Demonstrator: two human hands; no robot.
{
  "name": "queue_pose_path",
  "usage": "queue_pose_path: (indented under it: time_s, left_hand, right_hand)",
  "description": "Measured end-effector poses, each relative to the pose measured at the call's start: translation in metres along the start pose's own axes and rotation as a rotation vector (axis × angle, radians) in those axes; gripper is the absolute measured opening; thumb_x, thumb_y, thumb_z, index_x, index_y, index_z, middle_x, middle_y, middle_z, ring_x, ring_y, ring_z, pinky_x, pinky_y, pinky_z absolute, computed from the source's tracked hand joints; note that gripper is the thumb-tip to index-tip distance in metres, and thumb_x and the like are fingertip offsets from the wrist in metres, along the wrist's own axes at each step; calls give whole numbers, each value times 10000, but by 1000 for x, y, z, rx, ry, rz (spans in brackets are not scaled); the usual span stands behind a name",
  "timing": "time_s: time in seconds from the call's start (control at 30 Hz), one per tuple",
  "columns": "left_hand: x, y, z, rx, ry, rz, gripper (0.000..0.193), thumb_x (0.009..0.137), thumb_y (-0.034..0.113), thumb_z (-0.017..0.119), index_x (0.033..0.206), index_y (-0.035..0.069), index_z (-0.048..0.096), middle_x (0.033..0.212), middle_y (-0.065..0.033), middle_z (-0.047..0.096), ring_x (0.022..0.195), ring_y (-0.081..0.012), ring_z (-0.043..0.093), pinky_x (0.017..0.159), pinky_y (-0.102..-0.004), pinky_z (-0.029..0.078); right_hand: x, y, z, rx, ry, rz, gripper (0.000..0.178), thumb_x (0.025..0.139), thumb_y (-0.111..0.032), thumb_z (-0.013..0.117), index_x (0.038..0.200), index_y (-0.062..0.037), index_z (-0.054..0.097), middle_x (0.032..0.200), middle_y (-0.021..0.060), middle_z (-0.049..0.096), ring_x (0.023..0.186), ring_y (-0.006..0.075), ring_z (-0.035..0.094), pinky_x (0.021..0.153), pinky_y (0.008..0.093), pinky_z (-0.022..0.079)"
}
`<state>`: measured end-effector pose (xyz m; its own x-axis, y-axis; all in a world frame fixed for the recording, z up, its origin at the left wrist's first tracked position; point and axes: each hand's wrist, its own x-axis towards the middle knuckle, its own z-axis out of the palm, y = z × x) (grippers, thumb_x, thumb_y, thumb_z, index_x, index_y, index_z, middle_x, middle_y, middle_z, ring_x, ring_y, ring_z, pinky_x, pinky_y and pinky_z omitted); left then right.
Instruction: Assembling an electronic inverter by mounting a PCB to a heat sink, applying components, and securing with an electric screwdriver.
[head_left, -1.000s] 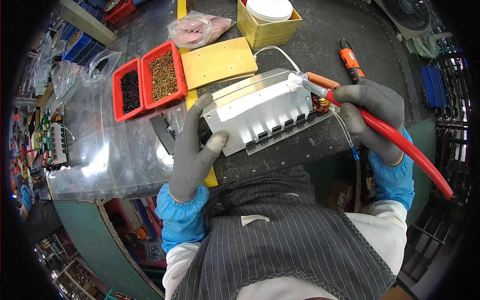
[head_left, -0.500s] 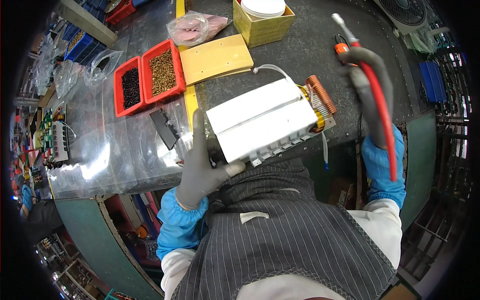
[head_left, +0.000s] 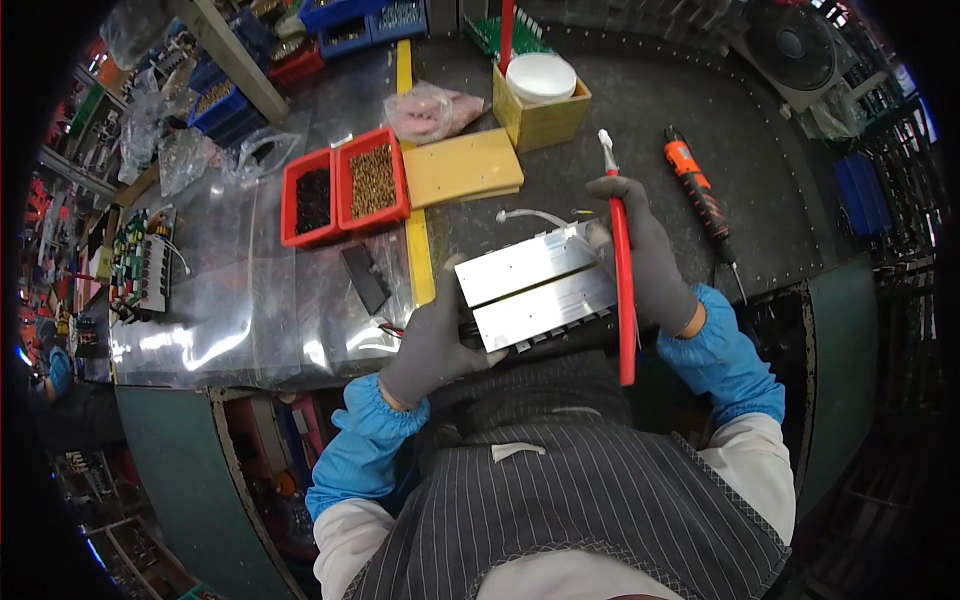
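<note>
A silver metal heat-sink block (head_left: pixel 540 285) with a lengthwise groove lies near the table's front edge. My left hand (head_left: pixel 430 345) wraps its left end, thumb at the near corner and fingers at the far one. My right hand (head_left: pixel 650 250) is closed round a long red-handled brush (head_left: pixel 624 290), whose metal ferrule and whitish tip point away from me. That hand is also at the block's right end, its thumb by the top edge and the red handle crossing in front. The right end of the block is partly hidden. A white cable (head_left: pixel 530 213) loops behind it.
An orange-and-black electric screwdriver (head_left: pixel 698 185) lies to the right. Red bins hold black screws (head_left: pixel 312 200) and brass-coloured screws (head_left: pixel 373 182). Beyond are tan boards (head_left: pixel 465 168) and a yellow box (head_left: pixel 545 120) with a white-lidded tub (head_left: pixel 541 77). A black strip (head_left: pixel 365 280) lies left.
My right hand has come left with the brush to the block's right end. My left hand has closed on the left end. The whole view has shifted, showing the screwdriver fully.
</note>
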<state>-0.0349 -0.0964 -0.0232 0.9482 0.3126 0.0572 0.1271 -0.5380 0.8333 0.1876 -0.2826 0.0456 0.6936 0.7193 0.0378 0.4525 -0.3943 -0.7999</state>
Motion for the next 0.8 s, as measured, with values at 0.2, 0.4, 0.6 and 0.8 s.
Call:
queue_pose_path:
  time_s: [0.2,0.4,0.6,0.8]
  left_hand:
    - [12,-1,7,303,235,120,1212,668,205,945,1607,67,190,1019,-240,704,872,-459,707,728,-516,561]
    - [13,2,-13,302,162,234,1023,784,472,865,1573,68,354,1373,-289,497,1184,-469,592,953,-514,528]
    - [22,2,-3,110,304,229,899,914,564,726,1558,32,392,1541,-286,366,1411,-454,441,1132,-509,432]
    - [19,8,3,-120,330,127,1056,811,319,877,1611,18,257,1558,-253,403,1440,-409,432,1147,-478,428]
  right_hand:
    - [7,10,8,135,295,-328,466,957,-28,619,1387,-60,444,1252,164,617,1109,261,681,935,376,558]
    - [7,38,18,183,387,-434,559,888,17,720,1373,-45,450,1414,224,557,1175,281,692,989,376,576]
    - [14,34,10,140,308,-454,486,927,12,680,1362,-46,473,1368,188,590,1181,257,672,1008,384,559]
    - [90,-4,-56,311,353,-518,314,1037,-226,602,1292,-50,659,1075,57,681,890,98,636,748,251,514]
